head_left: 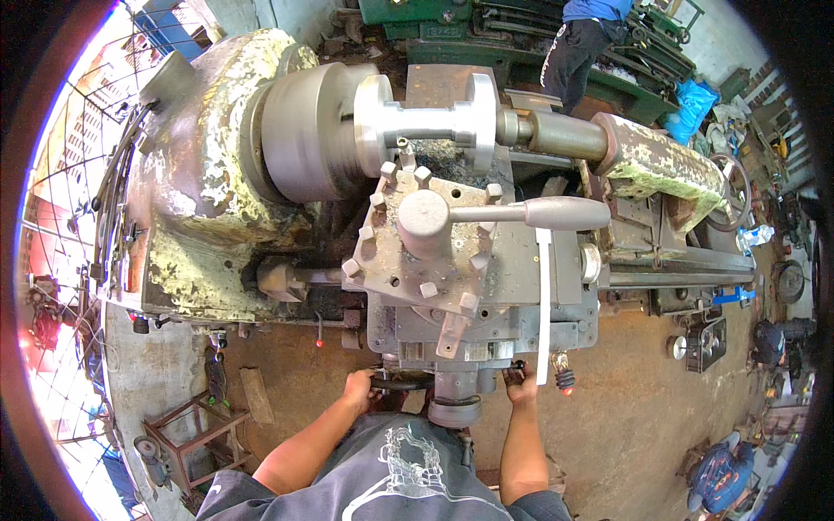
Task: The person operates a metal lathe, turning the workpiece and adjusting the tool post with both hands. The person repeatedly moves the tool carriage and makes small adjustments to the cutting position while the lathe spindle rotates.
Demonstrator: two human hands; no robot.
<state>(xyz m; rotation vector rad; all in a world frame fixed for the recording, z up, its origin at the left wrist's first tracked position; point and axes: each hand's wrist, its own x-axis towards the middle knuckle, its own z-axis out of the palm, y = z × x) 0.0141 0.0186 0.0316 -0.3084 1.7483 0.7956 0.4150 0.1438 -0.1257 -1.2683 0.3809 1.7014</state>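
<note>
At the front of a metal lathe, my left hand (358, 391) is closed on the rim of a dark handwheel (404, 383). My right hand (521, 385) is curled at a small black-knobbed crank handle (517, 366) under the carriage; its fingers are partly hidden. Above them sits the square tool post (408, 282) with several bolts and a long clamp lever (565, 213). A shiny spool-shaped metal workpiece (426, 122) runs between the chuck (308, 130), whose surface looks smeared by spinning, and the tailstock (660, 161). The cutting tool's tip (402, 143) is beside the workpiece's left flange.
The worn headstock (200, 174) stands at left. A white strip (544, 304) hangs over the carriage's right side. A person (582, 43) stands beside green machinery (512, 61) at the back; another person (725, 473) is low at right. A rusty metal frame (195, 434) sits at lower left.
</note>
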